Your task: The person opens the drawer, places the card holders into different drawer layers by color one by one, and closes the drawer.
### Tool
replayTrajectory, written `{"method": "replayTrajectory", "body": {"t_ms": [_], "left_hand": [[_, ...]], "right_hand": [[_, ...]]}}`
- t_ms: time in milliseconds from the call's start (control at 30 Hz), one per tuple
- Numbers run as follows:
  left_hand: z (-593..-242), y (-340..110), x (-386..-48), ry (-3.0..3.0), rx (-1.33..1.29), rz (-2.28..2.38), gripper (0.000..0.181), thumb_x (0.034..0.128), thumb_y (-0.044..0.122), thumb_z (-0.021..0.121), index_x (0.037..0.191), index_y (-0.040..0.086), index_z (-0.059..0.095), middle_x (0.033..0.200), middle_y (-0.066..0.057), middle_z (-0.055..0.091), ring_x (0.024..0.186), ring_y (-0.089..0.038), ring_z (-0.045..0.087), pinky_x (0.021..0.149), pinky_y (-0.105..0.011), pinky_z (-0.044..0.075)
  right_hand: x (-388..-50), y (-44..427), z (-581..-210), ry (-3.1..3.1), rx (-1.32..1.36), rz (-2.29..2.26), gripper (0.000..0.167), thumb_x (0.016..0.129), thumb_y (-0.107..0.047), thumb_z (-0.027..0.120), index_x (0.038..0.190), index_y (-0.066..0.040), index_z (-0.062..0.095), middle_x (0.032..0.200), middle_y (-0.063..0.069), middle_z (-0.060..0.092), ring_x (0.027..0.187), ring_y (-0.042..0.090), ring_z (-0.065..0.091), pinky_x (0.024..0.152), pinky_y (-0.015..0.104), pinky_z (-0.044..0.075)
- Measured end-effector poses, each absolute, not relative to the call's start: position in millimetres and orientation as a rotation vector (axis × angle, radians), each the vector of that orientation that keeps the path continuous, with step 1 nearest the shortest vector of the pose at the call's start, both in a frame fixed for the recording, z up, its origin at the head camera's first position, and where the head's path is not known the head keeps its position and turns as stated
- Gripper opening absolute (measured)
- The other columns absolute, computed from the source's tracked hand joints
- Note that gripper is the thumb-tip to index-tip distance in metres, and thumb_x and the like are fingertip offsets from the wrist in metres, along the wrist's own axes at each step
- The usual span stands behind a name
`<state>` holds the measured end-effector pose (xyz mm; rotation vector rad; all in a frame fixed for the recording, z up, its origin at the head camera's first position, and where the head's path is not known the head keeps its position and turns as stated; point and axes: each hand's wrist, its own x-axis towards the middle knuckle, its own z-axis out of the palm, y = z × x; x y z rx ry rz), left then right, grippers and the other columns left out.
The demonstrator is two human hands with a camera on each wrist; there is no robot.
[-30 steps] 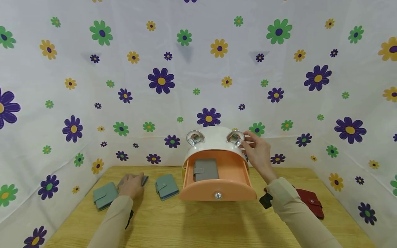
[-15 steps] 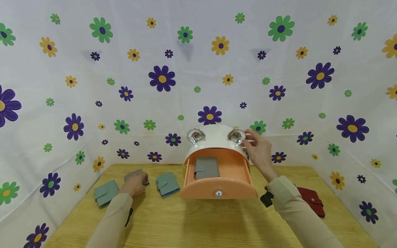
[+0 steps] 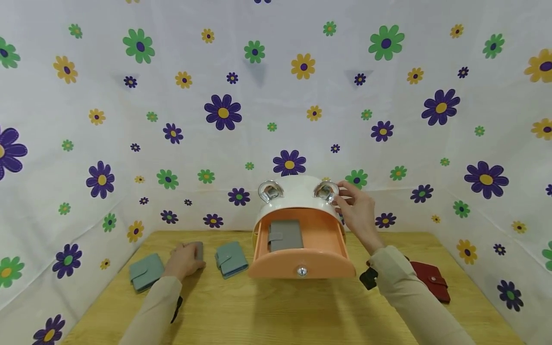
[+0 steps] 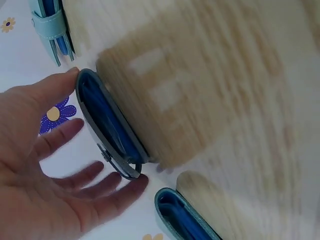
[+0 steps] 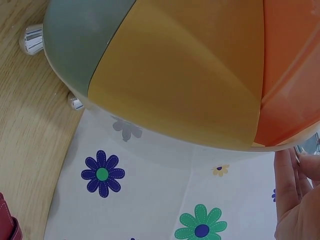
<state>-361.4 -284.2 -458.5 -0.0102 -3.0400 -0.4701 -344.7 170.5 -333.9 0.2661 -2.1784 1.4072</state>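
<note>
A grey wallet point(image 3: 199, 251) stands near the back left of the wooden table, its open edge showing a blue inside in the left wrist view. My left hand point(image 3: 183, 261) spans it, thumb at one end and fingertips at the other. My right hand point(image 3: 359, 213) holds the right silver ear point(image 3: 326, 190) of a small white-topped drawer cabinet point(image 3: 299, 191), thumb and fingers about its outer rim. The cabinet's orange top drawer point(image 3: 302, 264) is pulled out, and a second grey wallet point(image 3: 286, 235) lies inside at its left.
Green wallets lie either side of my left hand: one to its left point(image 3: 146, 272), one to its right point(image 3: 231, 259). A red wallet point(image 3: 431, 281) rests at the right, partly behind my right sleeve. Flower-printed cloth point(image 3: 224, 153) closes off the back and sides.
My left hand has shifted its hold on the grey wallet, which has turned and now shows to the right of the fingers. The right hand stays on the ear.
</note>
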Motion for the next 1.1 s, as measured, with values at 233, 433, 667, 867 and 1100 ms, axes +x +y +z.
{"method": "replayTrajectory", "body": {"t_ms": [233, 433, 667, 867, 1100], "left_hand": [[-457.3, -283.7, -358.5, -3.062, 0.182, -0.532, 0.071, 0.0857, 0.027, 0.072, 0.136, -0.013, 0.042, 0.116, -0.040, 0.051, 0.102, -0.057, 0.052, 0.085, -0.065, 0.047], [-457.5, -287.1, -357.6, -3.091, 0.154, -0.553, 0.063, 0.0838, 0.019, 0.071, 0.130, -0.015, 0.046, 0.115, -0.035, 0.058, 0.098, -0.045, 0.060, 0.085, -0.058, 0.050], [-459.2, -279.1, -351.8, -3.073, 0.194, -0.496, 0.060, 0.0830, 0.025, 0.074, 0.125, -0.012, 0.052, 0.117, -0.033, 0.061, 0.100, -0.047, 0.061, 0.087, -0.061, 0.047], [-459.6, -274.2, -348.7, -3.071, 0.175, -0.448, 0.063, 0.0819, 0.021, 0.073, 0.130, -0.011, 0.050, 0.124, -0.034, 0.058, 0.105, -0.052, 0.059, 0.087, -0.067, 0.041], [-457.8, -276.8, -344.7, -3.071, 0.132, -0.481, 0.066, 0.0766, 0.020, 0.075, 0.128, -0.012, 0.048, 0.115, -0.033, 0.062, 0.098, -0.045, 0.062, 0.087, -0.063, 0.045]], "right_hand": [[-344.4, 170.2, -332.0, -2.172, 0.281, 1.390, 0.028, 0.095, -0.008, 0.062, 0.123, -0.012, 0.063, 0.114, 0.019, 0.069, 0.088, 0.031, 0.073, 0.068, 0.030, 0.060], [-344.7, 168.0, -331.1, -2.184, 0.275, 1.407, 0.027, 0.095, -0.007, 0.062, 0.122, -0.013, 0.064, 0.112, 0.018, 0.070, 0.086, 0.030, 0.073, 0.068, 0.031, 0.060], [-343.5, 169.2, -333.0, -2.185, 0.257, 1.416, 0.029, 0.096, -0.007, 0.061, 0.124, -0.011, 0.062, 0.114, 0.020, 0.069, 0.089, 0.032, 0.072, 0.073, 0.040, 0.060], [-345.0, 170.0, -333.4, -2.183, 0.268, 1.395, 0.027, 0.095, -0.007, 0.061, 0.122, -0.011, 0.063, 0.112, 0.019, 0.070, 0.087, 0.030, 0.073, 0.070, 0.035, 0.060], [-343.9, 169.7, -334.4, -2.180, 0.257, 1.403, 0.026, 0.095, -0.007, 0.062, 0.121, -0.012, 0.064, 0.112, 0.019, 0.070, 0.086, 0.030, 0.073, 0.069, 0.034, 0.060]]}}
